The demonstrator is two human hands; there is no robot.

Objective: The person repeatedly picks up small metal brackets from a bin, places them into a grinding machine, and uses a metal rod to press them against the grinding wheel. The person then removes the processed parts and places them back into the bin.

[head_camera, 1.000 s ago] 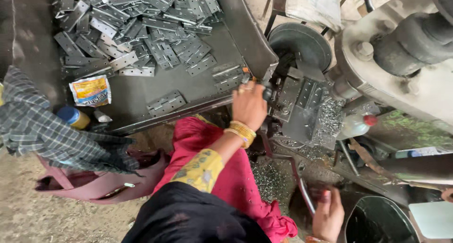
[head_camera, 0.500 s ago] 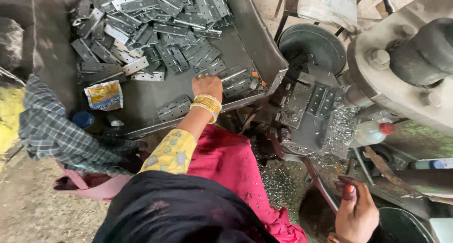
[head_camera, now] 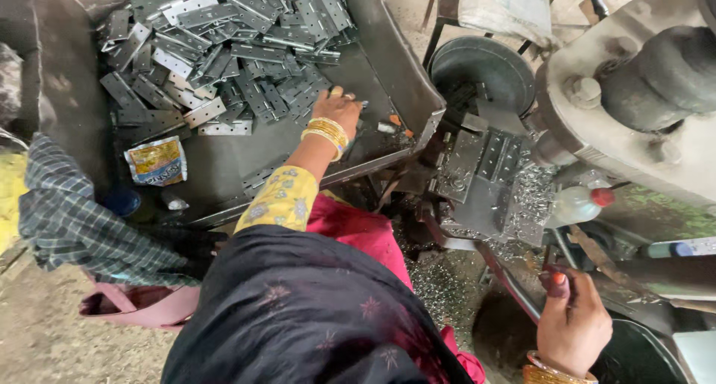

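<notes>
Left hand [head_camera: 337, 109] has fingers curled down on the hinges [head_camera: 224, 48], can't tell if pinching; sharp edges could nick her, while right hand [head_camera: 573, 326] wraps the lever [head_camera: 514, 291].

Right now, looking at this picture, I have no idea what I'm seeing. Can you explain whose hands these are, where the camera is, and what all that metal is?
The camera sits on a person's head and looks down, so both hands are their own. The left hand reaches into a metal tray and rests on a heap of flat grey hinges. A small snack packet also lies in the tray. The right hand grips a long lever low down. Between them stands a heavy press machine, with bright metal shavings around its base. A checked cloth lies at the left.
</notes>
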